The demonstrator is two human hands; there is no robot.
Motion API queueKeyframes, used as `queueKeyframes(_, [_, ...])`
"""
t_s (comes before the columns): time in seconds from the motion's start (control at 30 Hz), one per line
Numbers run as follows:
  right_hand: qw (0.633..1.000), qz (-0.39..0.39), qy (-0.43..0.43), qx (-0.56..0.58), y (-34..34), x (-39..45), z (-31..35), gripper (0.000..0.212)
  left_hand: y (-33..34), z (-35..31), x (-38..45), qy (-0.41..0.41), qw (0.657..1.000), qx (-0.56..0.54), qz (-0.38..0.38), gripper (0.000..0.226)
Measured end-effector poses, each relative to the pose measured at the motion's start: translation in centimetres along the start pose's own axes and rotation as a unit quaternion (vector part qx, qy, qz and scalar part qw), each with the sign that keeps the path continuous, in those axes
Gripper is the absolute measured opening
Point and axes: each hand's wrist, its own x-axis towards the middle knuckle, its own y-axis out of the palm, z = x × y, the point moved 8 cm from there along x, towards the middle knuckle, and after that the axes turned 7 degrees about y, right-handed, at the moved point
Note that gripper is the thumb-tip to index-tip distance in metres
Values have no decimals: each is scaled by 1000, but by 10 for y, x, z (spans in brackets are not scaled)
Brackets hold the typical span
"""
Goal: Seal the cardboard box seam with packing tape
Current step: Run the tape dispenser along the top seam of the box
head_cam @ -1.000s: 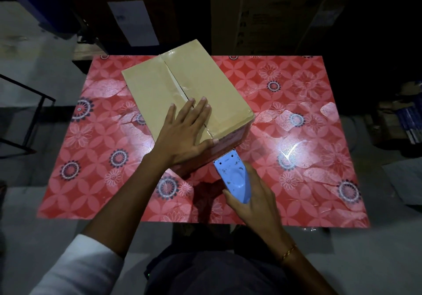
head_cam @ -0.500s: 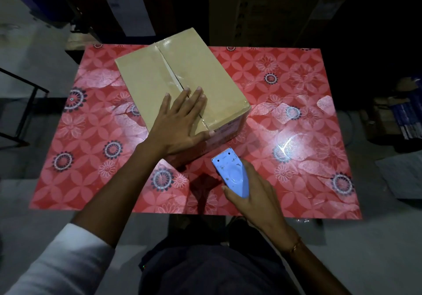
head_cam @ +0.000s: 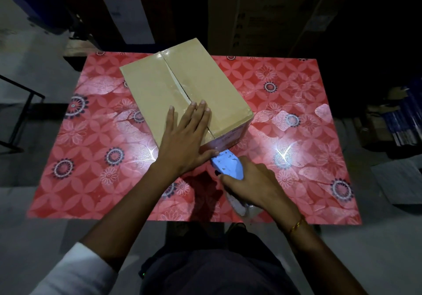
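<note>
A tan cardboard box (head_cam: 148,84) lies at an angle on the red flowered table (head_cam: 296,116). Its centre seam runs from the far edge toward me, with glossy clear tape along it and a dark gap partway. My left hand (head_cam: 186,135) rests flat, fingers apart, on the near end of the seam. My right hand (head_cam: 253,184) grips a blue tape dispenser (head_cam: 228,165), whose toothed tip touches the box's near side face just by my left thumb.
Large dark cartons (head_cam: 274,14) stand behind the table. A black metal frame (head_cam: 20,112) is on the left floor. Stacked items and a grey sheet (head_cam: 399,176) lie on the floor at right. The table's near edge is close to my lap.
The dispenser had drawn back from the box half a second ago; now it is up against the box's near face again. My left hand stays flat on the seam.
</note>
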Motion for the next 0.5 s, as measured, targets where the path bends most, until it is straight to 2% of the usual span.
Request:
queueKeyframes(0.13, [999,46,25,11,18,17,-10,52,1,0,-1,-10,1000,11,8,119])
queueKeyframes(0.23, [998,43,38,27,24,23,-31,47,1,0,0,-9,1000,13,11,124])
queueKeyframes(0.3, [997,22,52,49,20,27,-49,56,2,1,0,-9,1000,10,16,125])
queueKeyframes(0.37, [985,-2,74,158,15,32,-70,59,4,2,0,-6,1000,5,24,125])
queueKeyframes(0.43, [933,-9,82,350,13,39,-89,45,4,2,0,-3,1000,2,25,124])
queueKeyframes(0.5, [880,-18,77,468,11,44,-101,27,4,2,0,-2,1000,-3,22,122])
